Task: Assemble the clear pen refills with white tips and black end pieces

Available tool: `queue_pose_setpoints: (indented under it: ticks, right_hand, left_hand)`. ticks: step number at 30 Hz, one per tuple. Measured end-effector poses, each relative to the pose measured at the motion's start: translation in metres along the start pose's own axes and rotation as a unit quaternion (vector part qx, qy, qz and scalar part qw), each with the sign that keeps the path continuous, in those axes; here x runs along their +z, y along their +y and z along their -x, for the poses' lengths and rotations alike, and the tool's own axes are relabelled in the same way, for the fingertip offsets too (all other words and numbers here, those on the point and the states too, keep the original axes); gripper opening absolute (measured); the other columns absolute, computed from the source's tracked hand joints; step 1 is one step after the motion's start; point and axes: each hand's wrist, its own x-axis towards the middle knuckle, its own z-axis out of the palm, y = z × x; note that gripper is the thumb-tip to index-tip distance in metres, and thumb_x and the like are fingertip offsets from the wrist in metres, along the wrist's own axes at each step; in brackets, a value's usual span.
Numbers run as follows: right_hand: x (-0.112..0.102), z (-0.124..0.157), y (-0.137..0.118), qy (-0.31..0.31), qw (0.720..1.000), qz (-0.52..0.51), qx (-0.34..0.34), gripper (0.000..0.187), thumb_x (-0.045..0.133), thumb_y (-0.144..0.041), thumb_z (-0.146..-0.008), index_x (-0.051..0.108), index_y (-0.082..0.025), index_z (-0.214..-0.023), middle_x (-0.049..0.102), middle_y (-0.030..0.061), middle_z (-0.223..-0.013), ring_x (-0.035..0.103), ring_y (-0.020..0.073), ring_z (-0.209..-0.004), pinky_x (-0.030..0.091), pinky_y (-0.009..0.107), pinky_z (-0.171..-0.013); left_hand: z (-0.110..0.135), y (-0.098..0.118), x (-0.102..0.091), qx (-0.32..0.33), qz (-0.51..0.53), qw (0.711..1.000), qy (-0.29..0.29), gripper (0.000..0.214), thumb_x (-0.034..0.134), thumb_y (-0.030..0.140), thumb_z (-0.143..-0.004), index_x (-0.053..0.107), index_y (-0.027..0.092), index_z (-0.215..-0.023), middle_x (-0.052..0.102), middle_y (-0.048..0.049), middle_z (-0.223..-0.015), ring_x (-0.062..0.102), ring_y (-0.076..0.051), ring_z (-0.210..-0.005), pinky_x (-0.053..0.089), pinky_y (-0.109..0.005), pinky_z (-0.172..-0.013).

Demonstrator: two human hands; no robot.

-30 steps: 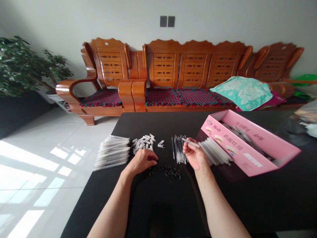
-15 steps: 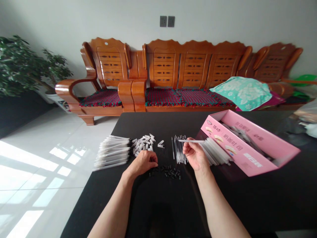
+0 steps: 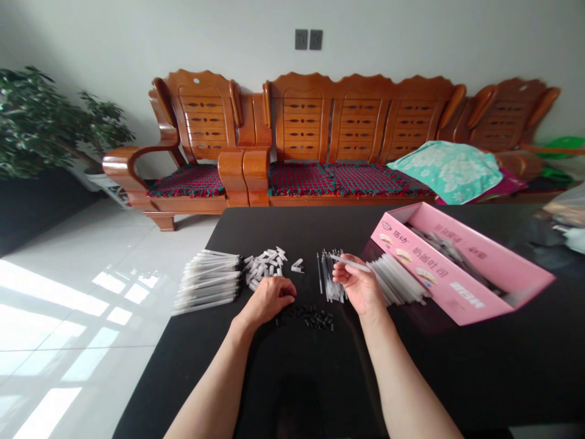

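Observation:
My right hand [image 3: 359, 286] pinches one thin white pen tube [image 3: 351, 263], held nearly level above a row of thin refills [image 3: 329, 275]. My left hand [image 3: 269, 299] rests knuckles-up on the black table [image 3: 292, 378], fingers curled down at the left end of a scatter of small black plugs [image 3: 313, 317]; what it grips is hidden. Just beyond it lies a heap of small white caps [image 3: 265, 263]. A stack of white pens [image 3: 208, 281] lies at the far left. More white tubes [image 3: 397, 279] lie right of my right hand.
A long pink cardboard box [image 3: 461, 268] with pens inside lies open at the right. Wooden chairs and a bench [image 3: 320, 134] with red cushions stand behind the table. A potted plant [image 3: 41, 119] is at the left. The table's left edge drops to a white tiled floor [image 3: 68, 317].
My left hand has slid slightly right and forward along the black plugs. My right hand has shifted a little left, tilting the tube from level to slightly slanted.

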Motion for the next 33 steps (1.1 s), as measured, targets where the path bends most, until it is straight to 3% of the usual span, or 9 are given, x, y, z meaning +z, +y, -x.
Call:
queue_pose_setpoints:
  ticks: [7, 13, 17, 21, 23, 27, 30, 33]
  right_hand:
    - [0.001, 0.000, -0.001, -0.004, 1.000, 0.006, 0.009, 0.023, 0.067, -0.029, -0.080, 0.074, -0.015, -0.097, 0.078, 0.0096, -0.083, 0.074, 0.0198, -0.073, 0.062, 0.028, -0.062]
    - [0.005, 0.001, -0.003, 0.011, 1.000, 0.018, 0.004, 0.024, 0.072, -0.025, -0.077, 0.072, -0.017, -0.100, 0.076, 0.0068, -0.079, 0.071, 0.0166, -0.064, 0.058, 0.024, -0.053]
    - [0.004, 0.002, -0.004, 0.017, 1.000, 0.025, 0.004, 0.043, 0.073, -0.023, -0.075, 0.065, -0.021, -0.118, 0.074, 0.0029, -0.073, 0.059, 0.0110, -0.046, 0.043, 0.018, -0.036]
    - [0.003, 0.002, -0.002, 0.046, 0.998, 0.046, 0.003, 0.071, 0.073, -0.024, -0.077, 0.045, -0.027, -0.141, 0.074, 0.0003, -0.075, 0.053, 0.0081, -0.041, 0.036, 0.015, -0.032]
    - [0.003, 0.002, -0.001, 0.061, 0.997, 0.049, 0.001, 0.079, 0.074, -0.023, -0.076, 0.037, -0.027, -0.146, 0.074, -0.0002, -0.074, 0.053, 0.0080, -0.040, 0.035, 0.015, -0.032]
    - [0.006, 0.002, 0.002, 0.073, 0.997, 0.035, 0.009, 0.074, 0.077, -0.022, -0.073, 0.045, -0.024, -0.139, 0.074, 0.0005, -0.073, 0.056, 0.0093, -0.042, 0.038, 0.016, -0.033]
    - [0.009, 0.002, 0.004, 0.041, 0.998, 0.038, 0.039, 0.054, 0.079, -0.022, -0.071, 0.059, -0.019, -0.121, 0.075, 0.0030, -0.074, 0.061, 0.0114, -0.045, 0.048, 0.019, -0.039]
    - [0.012, 0.004, 0.006, 0.008, 0.997, 0.049, 0.059, 0.038, 0.080, -0.022, -0.070, 0.065, -0.017, -0.105, 0.075, 0.0043, -0.076, 0.068, 0.0150, -0.054, 0.056, 0.023, -0.046]
  left_hand:
    - [0.000, 0.008, 0.003, 0.029, -0.007, 0.999, -0.044, 0.022, 0.069, 0.019, -0.076, 0.078, 0.025, -0.095, 0.069, -0.0030, -0.094, 0.060, -0.016, -0.078, 0.044, -0.026, -0.071]
    - [0.001, 0.007, 0.010, 0.026, -0.033, 0.998, -0.043, 0.018, 0.069, 0.015, -0.074, 0.077, 0.023, -0.088, 0.068, -0.0033, -0.091, 0.062, -0.018, -0.081, 0.044, -0.026, -0.072]
    - [0.000, 0.010, 0.009, 0.025, -0.021, 0.999, -0.020, 0.013, 0.067, 0.013, -0.075, 0.074, 0.020, -0.084, 0.067, -0.0026, -0.085, 0.060, -0.016, -0.075, 0.042, -0.025, -0.068]
    - [-0.001, 0.018, 0.010, 0.005, 0.064, 0.997, 0.035, 0.012, 0.064, 0.018, -0.080, 0.073, 0.019, -0.087, 0.069, -0.0030, -0.084, 0.061, -0.015, -0.075, 0.045, -0.026, -0.069]
    - [-0.002, 0.023, 0.015, -0.025, 0.182, 0.982, 0.052, 0.015, 0.063, 0.024, -0.082, 0.072, 0.017, -0.093, 0.069, -0.0044, -0.084, 0.063, -0.016, -0.073, 0.048, -0.025, -0.066]
    - [-0.006, 0.031, 0.030, -0.059, 0.425, 0.902, 0.042, 0.028, 0.070, 0.035, -0.080, 0.070, 0.011, -0.095, 0.067, -0.0050, -0.074, 0.065, -0.015, -0.067, 0.052, -0.025, -0.062]
    - [-0.009, 0.034, 0.037, -0.062, 0.508, 0.858, 0.045, 0.032, 0.079, 0.036, -0.074, 0.069, 0.011, -0.092, 0.066, -0.0042, -0.074, 0.065, -0.014, -0.066, 0.053, -0.025, -0.063]
    - [-0.010, 0.034, 0.038, -0.065, 0.546, 0.834, 0.051, 0.035, 0.083, 0.035, -0.069, 0.067, 0.011, -0.088, 0.065, -0.0032, -0.077, 0.066, -0.015, -0.068, 0.054, -0.026, -0.064]
